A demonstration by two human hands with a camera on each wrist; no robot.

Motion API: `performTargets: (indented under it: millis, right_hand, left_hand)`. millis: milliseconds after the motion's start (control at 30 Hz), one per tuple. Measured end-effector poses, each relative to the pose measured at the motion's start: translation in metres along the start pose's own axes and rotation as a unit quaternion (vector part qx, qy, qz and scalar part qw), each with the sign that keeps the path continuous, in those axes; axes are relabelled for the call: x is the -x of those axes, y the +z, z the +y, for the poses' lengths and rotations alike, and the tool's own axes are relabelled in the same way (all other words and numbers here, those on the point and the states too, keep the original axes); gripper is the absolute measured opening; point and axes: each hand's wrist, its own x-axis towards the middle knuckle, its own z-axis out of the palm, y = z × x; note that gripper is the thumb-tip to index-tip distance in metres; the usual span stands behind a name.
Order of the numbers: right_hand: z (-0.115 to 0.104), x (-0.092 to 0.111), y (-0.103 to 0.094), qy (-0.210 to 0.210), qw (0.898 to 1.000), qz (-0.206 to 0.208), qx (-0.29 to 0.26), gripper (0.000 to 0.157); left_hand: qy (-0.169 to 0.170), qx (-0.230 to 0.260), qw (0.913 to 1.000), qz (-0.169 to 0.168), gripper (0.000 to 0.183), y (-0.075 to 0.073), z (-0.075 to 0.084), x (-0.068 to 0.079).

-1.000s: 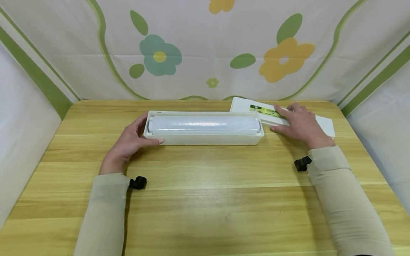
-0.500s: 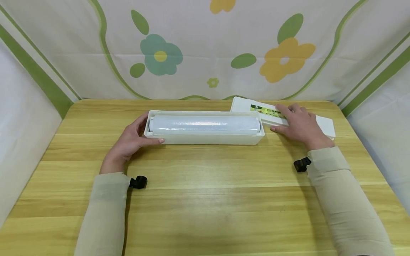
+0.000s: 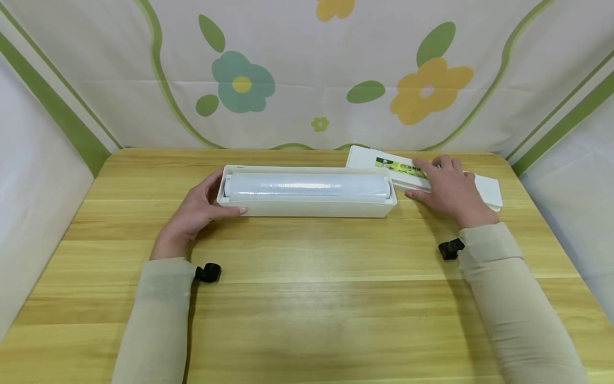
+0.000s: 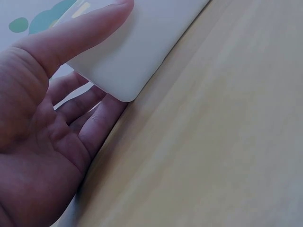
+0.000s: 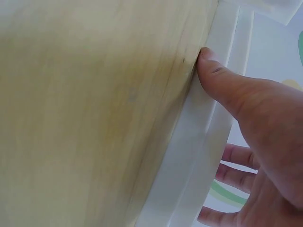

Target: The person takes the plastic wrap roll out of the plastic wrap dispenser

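Note:
A long white box (image 3: 307,209) stands on the table with its top uncovered. Inside it lies a roll of cling film (image 3: 307,186), spanning nearly the whole length. My left hand (image 3: 192,210) grips the box's left end, the thumb along the front wall and the fingers round the far side. Behind and right of the box, a white lid (image 3: 488,191) with a green and yellow label lies at a slant. My right hand (image 3: 451,189) holds this lid across its width. In the right wrist view its thumb (image 5: 222,85) presses the near edge, with the fingers at the far side.
The wooden table (image 3: 307,298) ends at a pale cloth backdrop (image 3: 307,64) with printed flowers, close behind the lid. Similar cloth walls (image 3: 38,176) rise at both sides. Each sleeve cuff carries a small black camera mount (image 3: 208,272).
Both hands keep their holds, and the box and lid stay almost where they were. The head view has shifted very slightly.

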Motion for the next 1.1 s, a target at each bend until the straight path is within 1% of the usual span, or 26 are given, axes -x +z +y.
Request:
performTargets:
  millis: [233, 500, 867, 1100]
  right_hand:
    - [0.0000, 0.0006, -0.0004, 0.000, 1.000, -0.007, 0.004, 0.082]
    - [0.0020, 0.0012, 0.0027, -0.005, 1.000, -0.002, 0.005, 0.082]
    - [0.0011, 0.0004, 0.0026, -0.006, 1.000, -0.002, 0.008, 0.082]
    - [-0.0026, 0.0016, -0.0055, 0.009, 1.000, -0.024, 0.010, 0.087]
  left_hand:
    - [-0.001, 0.001, 1.0000, 0.000, 0.105, 0.0003, -0.0009, -0.0002]
    - [-0.005, -0.011, 0.9999, 0.008, 0.104, 0.0007, -0.0014, -0.0002]
    - [-0.004, -0.013, 0.9998, 0.011, 0.104, 0.0008, -0.0017, -0.0009]
    - [-0.011, -0.012, 0.9998, 0.008, 0.106, 0.0028, -0.0026, -0.0016]
